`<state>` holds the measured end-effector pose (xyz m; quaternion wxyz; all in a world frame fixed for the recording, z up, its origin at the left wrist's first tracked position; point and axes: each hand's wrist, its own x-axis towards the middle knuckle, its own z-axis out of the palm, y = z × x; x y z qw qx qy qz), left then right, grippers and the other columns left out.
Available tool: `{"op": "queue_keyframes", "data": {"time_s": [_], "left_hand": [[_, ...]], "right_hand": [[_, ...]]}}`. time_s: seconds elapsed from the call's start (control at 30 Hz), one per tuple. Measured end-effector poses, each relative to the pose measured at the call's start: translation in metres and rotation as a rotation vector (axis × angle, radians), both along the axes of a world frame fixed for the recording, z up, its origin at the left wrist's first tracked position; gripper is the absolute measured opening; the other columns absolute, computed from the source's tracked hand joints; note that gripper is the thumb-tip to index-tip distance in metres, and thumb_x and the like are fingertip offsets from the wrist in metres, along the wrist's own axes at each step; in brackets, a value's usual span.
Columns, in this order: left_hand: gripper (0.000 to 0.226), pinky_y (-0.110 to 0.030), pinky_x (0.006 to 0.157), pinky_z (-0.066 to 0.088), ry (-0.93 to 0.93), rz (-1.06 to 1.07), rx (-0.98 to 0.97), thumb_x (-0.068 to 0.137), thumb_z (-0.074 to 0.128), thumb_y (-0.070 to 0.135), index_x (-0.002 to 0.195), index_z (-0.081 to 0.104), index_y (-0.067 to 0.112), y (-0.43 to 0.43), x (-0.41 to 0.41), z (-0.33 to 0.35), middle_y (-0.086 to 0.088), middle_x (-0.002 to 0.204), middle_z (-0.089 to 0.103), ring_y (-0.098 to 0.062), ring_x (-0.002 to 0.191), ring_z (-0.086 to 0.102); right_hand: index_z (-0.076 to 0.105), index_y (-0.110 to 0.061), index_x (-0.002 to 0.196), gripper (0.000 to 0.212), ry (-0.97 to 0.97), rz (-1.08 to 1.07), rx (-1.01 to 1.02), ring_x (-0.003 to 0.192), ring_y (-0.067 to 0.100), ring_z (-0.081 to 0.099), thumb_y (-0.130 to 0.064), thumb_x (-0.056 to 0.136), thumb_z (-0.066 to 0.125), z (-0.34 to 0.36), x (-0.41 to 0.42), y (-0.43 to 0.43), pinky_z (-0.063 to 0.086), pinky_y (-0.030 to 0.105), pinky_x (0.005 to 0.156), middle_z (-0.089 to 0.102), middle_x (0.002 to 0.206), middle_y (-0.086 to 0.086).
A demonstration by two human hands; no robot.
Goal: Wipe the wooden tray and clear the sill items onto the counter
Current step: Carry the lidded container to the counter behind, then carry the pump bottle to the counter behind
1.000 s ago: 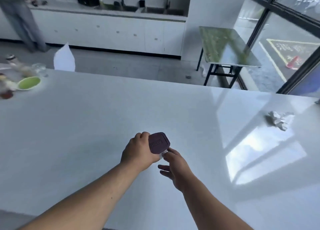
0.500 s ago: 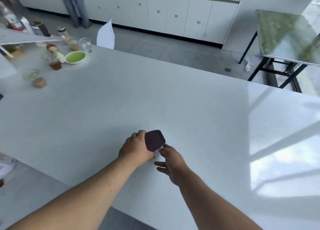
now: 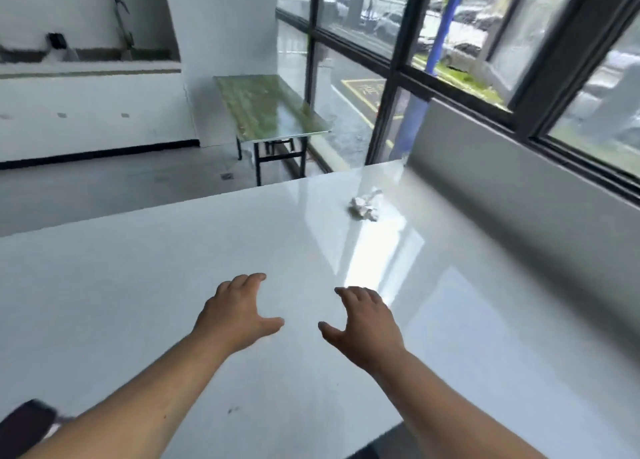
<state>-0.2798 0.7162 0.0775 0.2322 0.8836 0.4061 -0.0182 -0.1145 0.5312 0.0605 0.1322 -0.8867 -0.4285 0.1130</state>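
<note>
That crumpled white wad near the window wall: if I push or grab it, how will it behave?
The crumpled white wad looks like paper or tissue, so probably very light and soft, crushing under a hand. The counter is glossy, so it would likely skid rather than roll. Its irregular shape should make pinching easy.

A green-topped folding table stands at twelve o'clock by the window — white cabinets at ten o'clock, parked cars outside.

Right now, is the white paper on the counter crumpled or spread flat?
Crumpled. The paper sits as a bunched, wrinkled ball on the counter.
</note>
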Motion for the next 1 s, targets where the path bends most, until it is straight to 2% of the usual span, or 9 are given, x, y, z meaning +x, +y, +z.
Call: {"op": "queue_keyframes", "data": {"time_s": [0.03, 0.1, 0.13, 0.23, 0.4, 0.57, 0.8, 0.9, 1.0], "left_hand": [[0.101, -0.041, 0.109, 0.045, 0.0, 0.013, -0.015, 0.071, 0.069, 0.071, 0.158, 0.032, 0.037, -0.001, -0.002, 0.005, 0.011, 0.163, 0.037, -0.018, 0.149, 0.031], [0.1, -0.041, 0.107, 0.047, -0.034, -0.334, 0.048, 0.07, 0.069, 0.071, 0.158, 0.033, 0.038, -0.107, 0.13, 0.022, 0.012, 0.163, 0.037, -0.017, 0.148, 0.032], [0.1, -0.041, 0.106, 0.047, -0.047, -0.319, 0.043, 0.07, 0.069, 0.071, 0.158, 0.033, 0.038, -0.106, 0.129, 0.023, 0.012, 0.163, 0.037, -0.017, 0.147, 0.032], [0.099, -0.042, 0.109, 0.045, -0.091, -0.515, 0.029, 0.074, 0.072, 0.068, 0.158, 0.031, 0.037, -0.198, 0.197, 0.041, 0.01, 0.164, 0.035, -0.019, 0.148, 0.033], [0.097, -0.041, 0.11, 0.044, -0.127, -0.854, -0.01, 0.074, 0.075, 0.064, 0.158, 0.034, 0.036, -0.418, 0.306, 0.046, 0.009, 0.164, 0.037, -0.019, 0.148, 0.033], [0.094, -0.041, 0.104, 0.048, -0.103, -1.04, -0.025, 0.075, 0.074, 0.064, 0.156, 0.035, 0.037, -0.606, 0.362, 0.029, 0.011, 0.161, 0.039, -0.017, 0.145, 0.036], [0.111, -0.04, 0.109, 0.045, -0.098, -1.09, -0.06, 0.072, 0.081, 0.067, 0.162, 0.026, 0.033, -0.78, 0.424, -0.002, 0.008, 0.168, 0.029, -0.019, 0.15, 0.033], [0.119, -0.041, 0.112, 0.04, -0.081, -1.078, -0.066, 0.067, 0.086, 0.066, 0.163, 0.022, 0.032, -0.814, 0.448, -0.02, 0.008, 0.171, 0.024, -0.02, 0.153, 0.029], [0.122, -0.042, 0.115, 0.041, -0.015, -1.085, -0.056, 0.065, 0.088, 0.063, 0.164, 0.023, 0.033, -0.834, 0.464, -0.037, 0.008, 0.171, 0.025, -0.021, 0.152, 0.031]], "right_hand": [[0.044, -0.027, 0.153, 0.08, -0.042, 0.015, 0.01, 0.145, 0.022, 0.039, -0.069, 0.085, 0.054, 0.0, 0.004, 0.001, 0.037, 0.035, 0.116, 0.054, 0.15, -0.006], [0.044, -0.028, 0.153, 0.08, -0.096, -0.347, 0.015, 0.145, 0.023, 0.039, -0.07, 0.085, 0.052, 0.021, 0.079, -0.16, 0.038, 0.037, 0.116, 0.054, 0.15, -0.006], [0.044, -0.028, 0.153, 0.08, -0.087, -0.346, 0.021, 0.146, 0.023, 0.038, -0.07, 0.085, 0.052, 0.02, 0.084, -0.164, 0.039, 0.038, 0.117, 0.053, 0.151, -0.006], [0.043, -0.028, 0.154, 0.08, -0.067, -0.548, 0.036, 0.146, 0.023, 0.038, -0.069, 0.086, 0.053, 0.025, 0.111, -0.276, 0.038, 0.038, 0.117, 0.052, 0.153, -0.005], [0.041, -0.027, 0.154, 0.077, -0.054, -0.928, 0.021, 0.145, 0.024, 0.037, -0.067, 0.089, 0.054, 0.018, 0.129, -0.506, 0.035, 0.038, 0.115, 0.049, 0.154, -0.004], [0.039, -0.028, 0.154, 0.077, 0.038, -1.204, 0.068, 0.141, 0.026, 0.04, -0.065, 0.09, 0.057, 0.001, 0.131, -0.67, 0.037, 0.041, 0.113, 0.049, 0.152, -0.002], [0.042, -0.026, 0.154, 0.076, 0.237, -1.432, 0.315, 0.143, 0.023, 0.042, -0.059, 0.09, 0.063, -0.044, 0.172, -0.804, 0.042, 0.039, 0.11, 0.047, 0.156, 0.0], [0.042, -0.027, 0.154, 0.068, 0.412, -1.493, 0.491, 0.137, 0.024, 0.052, -0.055, 0.094, 0.059, -0.07, 0.195, -0.825, 0.045, 0.037, 0.102, 0.048, 0.157, 0.002], [0.041, -0.027, 0.155, 0.063, 0.636, -1.536, 0.65, 0.132, 0.026, 0.056, -0.049, 0.098, 0.056, -0.096, 0.217, -0.831, 0.045, 0.034, 0.099, 0.051, 0.156, 0.006]]}}
